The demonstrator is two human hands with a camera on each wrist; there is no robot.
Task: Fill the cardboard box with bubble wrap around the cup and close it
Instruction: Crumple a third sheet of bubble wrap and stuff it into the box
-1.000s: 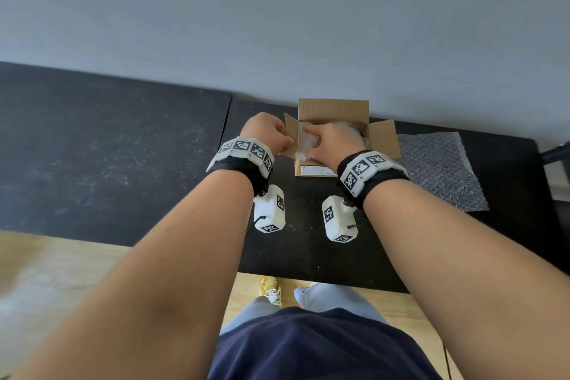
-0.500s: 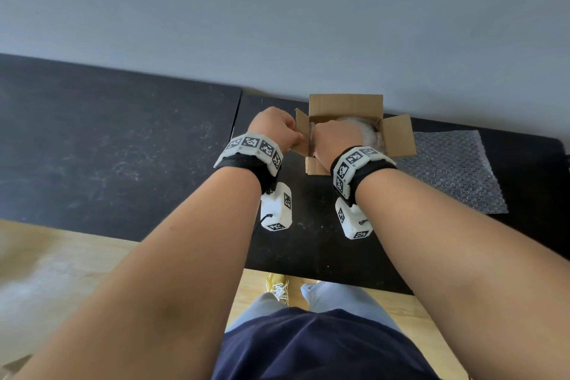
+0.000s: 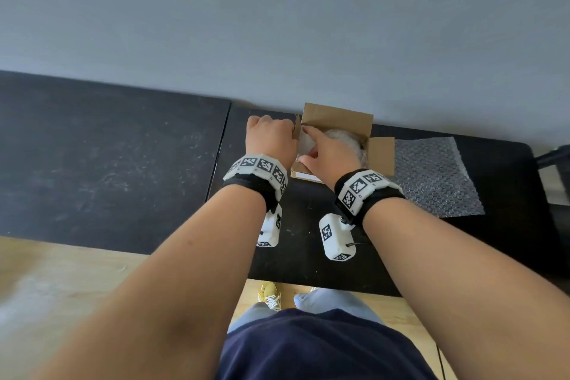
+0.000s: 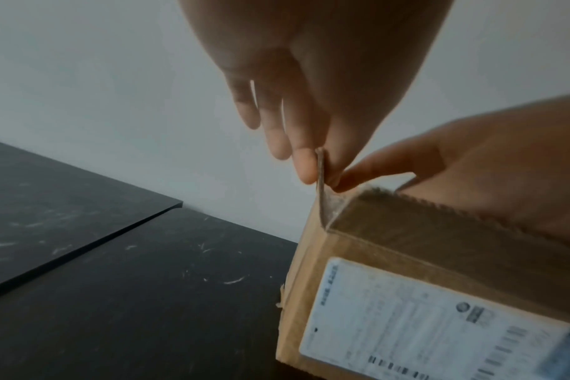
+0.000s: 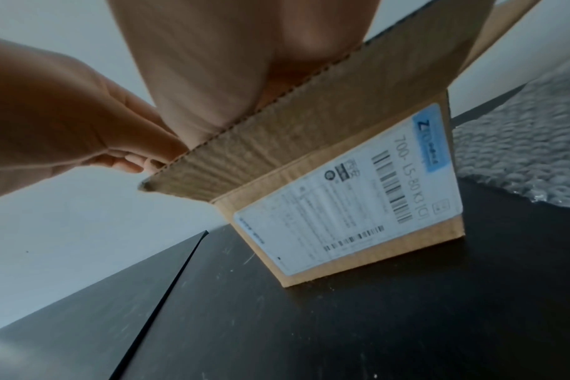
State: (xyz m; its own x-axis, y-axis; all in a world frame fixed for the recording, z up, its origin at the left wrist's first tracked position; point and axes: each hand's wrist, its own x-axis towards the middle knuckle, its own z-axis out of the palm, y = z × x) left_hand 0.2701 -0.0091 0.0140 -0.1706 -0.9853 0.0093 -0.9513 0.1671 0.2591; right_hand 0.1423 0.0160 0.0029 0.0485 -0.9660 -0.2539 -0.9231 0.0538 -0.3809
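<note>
Brown cardboard box [image 3: 337, 120] stands open on the black table [image 3: 123, 170], clear bubble wrap [image 3: 342, 137] inside it; a flat bubble wrap sheet [image 3: 431, 176] lies just right of the box. Left wrist view: the left hand [image 4: 309, 77] pinches the box's left flap [image 4: 321, 174]. Right wrist view: the right hand [image 5: 228, 56] reaches into the box, fingers hidden, grip unclear.

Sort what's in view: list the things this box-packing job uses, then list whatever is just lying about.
In use:
cardboard box
bubble wrap inside the box
left flap, pinched by the left hand
right hand, reaching into the box

Just lying about:
spare bubble wrap sheet
black table
</note>
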